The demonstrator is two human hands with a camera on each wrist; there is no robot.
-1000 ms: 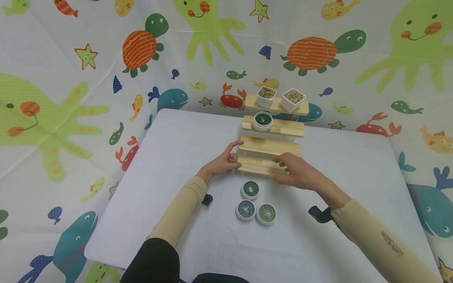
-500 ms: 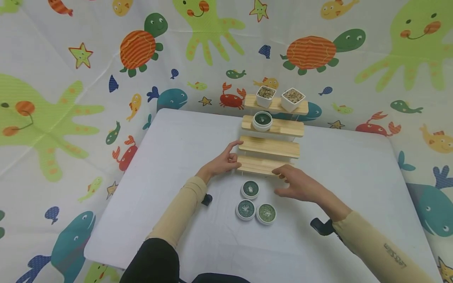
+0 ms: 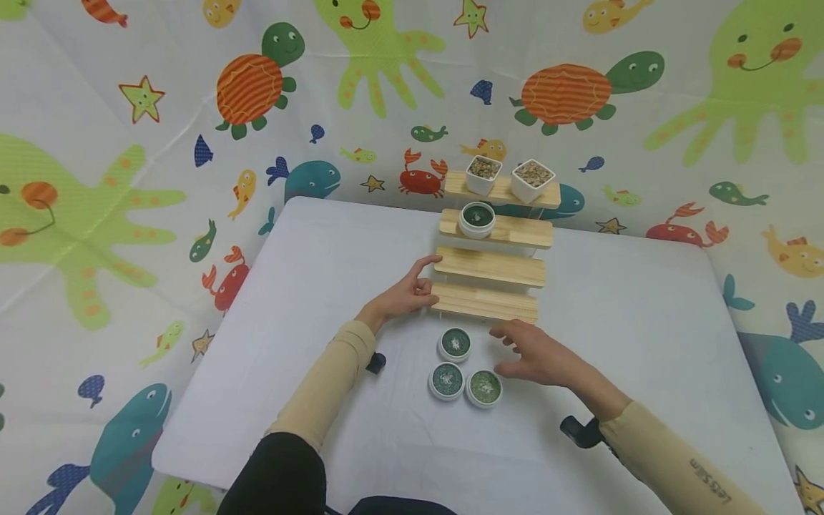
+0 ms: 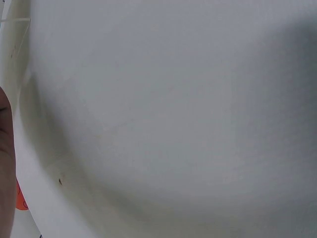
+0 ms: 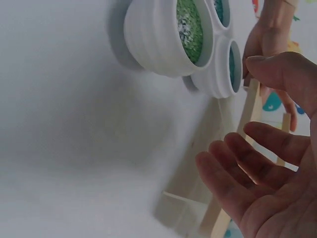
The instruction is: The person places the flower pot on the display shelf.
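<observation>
A tiered wooden stand point(image 3: 489, 267) has several stepped planks on clear supports. My left hand point(image 3: 400, 295) holds its left end, index finger at the second-lowest plank and thumb at the lowest. My right hand point(image 3: 537, 354) has its fingers spread and slightly bent, holding nothing, just right of three round white pots on the table. The nearest is a pot with light green granules point(image 3: 484, 388). Beside it sit a blue-green-filled pot point(image 3: 447, 380) and a dark-green-filled pot point(image 3: 455, 344). In the right wrist view my thumb and fingers point(image 5: 237, 148) stand apart.
Two square white pots point(image 3: 533, 179) with brown gravel stand on the top plank. A round pot with dark green filling point(image 3: 477, 219) sits on the plank below. The white table point(image 3: 309, 286) backs onto a curtain with sea animals point(image 3: 380, 79).
My right hand has drawn back from the stand's lowest plank, down toward the round pots on the table. The left hand has stayed at the stand's left end.
</observation>
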